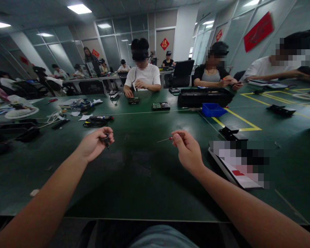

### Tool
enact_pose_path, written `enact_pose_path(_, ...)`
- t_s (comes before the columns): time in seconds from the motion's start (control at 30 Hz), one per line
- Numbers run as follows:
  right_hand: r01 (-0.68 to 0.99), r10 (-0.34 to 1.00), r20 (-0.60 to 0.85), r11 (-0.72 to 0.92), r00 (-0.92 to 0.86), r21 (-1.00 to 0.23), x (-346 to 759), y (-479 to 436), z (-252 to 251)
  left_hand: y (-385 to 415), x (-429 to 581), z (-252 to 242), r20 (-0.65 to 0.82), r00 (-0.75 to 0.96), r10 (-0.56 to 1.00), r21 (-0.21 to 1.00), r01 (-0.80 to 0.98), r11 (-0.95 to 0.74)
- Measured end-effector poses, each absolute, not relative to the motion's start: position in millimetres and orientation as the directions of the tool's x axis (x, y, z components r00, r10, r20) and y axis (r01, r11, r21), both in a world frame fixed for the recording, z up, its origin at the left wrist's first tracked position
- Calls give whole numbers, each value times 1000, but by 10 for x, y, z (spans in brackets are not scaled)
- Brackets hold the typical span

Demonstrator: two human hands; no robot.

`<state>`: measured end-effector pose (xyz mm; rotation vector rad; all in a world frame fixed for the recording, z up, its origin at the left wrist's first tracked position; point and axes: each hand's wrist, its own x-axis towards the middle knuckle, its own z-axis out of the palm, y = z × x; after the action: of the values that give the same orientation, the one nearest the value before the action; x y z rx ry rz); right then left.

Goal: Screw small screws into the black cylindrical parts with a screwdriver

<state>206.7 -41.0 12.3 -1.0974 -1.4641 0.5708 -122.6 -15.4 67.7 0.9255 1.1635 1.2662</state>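
Over the green table (pixel 134 193), my left hand (pixel 96 143) is curled round a small dark round part (pixel 105 139), with a thin tip pointing down from it. My right hand (pixel 187 150) pinches a thin tool with a red collar (pixel 171 138). The tool's narrow metal shaft points left, toward my left hand. A wide gap separates the two hands. Most of the tool's handle is hidden by my right fingers.
A blue bin (pixel 213 110) and a long black case (pixel 205 97) stand ahead to the right. Black cables (pixel 96 121) lie ahead of my left hand. A box (pixel 229 168) lies right of my right hand. Across the table, a person handles a small device (pixel 133 100).
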Motion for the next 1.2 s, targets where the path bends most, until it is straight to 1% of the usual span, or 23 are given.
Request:
enact_pose_path(0.23,319,840,516,450,167,-835,2084,-436,163,-107,-431,537,-42,163,986,986,-153,67)
enact_pose_path(0.43,305,796,547,469,260,-828,2095,-422,177,-173,69,442,-6,348,938,1000,22,-2)
enact_pose_path(0.5,305,784,557,478,275,-824,2097,-422,186,-184,166,375,2,375,927,994,97,-41)
enact_pose_path(0.6,299,757,586,511,288,-806,2095,-441,204,-200,236,266,4,366,931,979,189,-78)
enact_pose_path(0.7,297,717,629,557,301,-776,2094,-470,212,-225,230,179,21,388,921,973,203,-108)
enact_pose_path(0.8,278,709,651,590,270,-758,2098,-489,197,-247,189,120,99,440,893,954,215,-211)
enact_pose_path(0.87,264,733,645,592,215,-761,2098,-495,179,-255,169,90,155,446,881,925,248,-288)
enact_pose_path(0.93,268,765,626,578,151,-771,2093,-497,165,-256,160,66,183,450,874,904,272,-330)
enact_pose_path(1.07,292,806,588,548,67,-784,2085,-494,160,-253,153,42,177,484,857,904,265,-336)
enact_pose_path(1.2,292,825,565,532,34,-795,2093,-488,158,-254,133,48,171,485,858,906,264,-330)
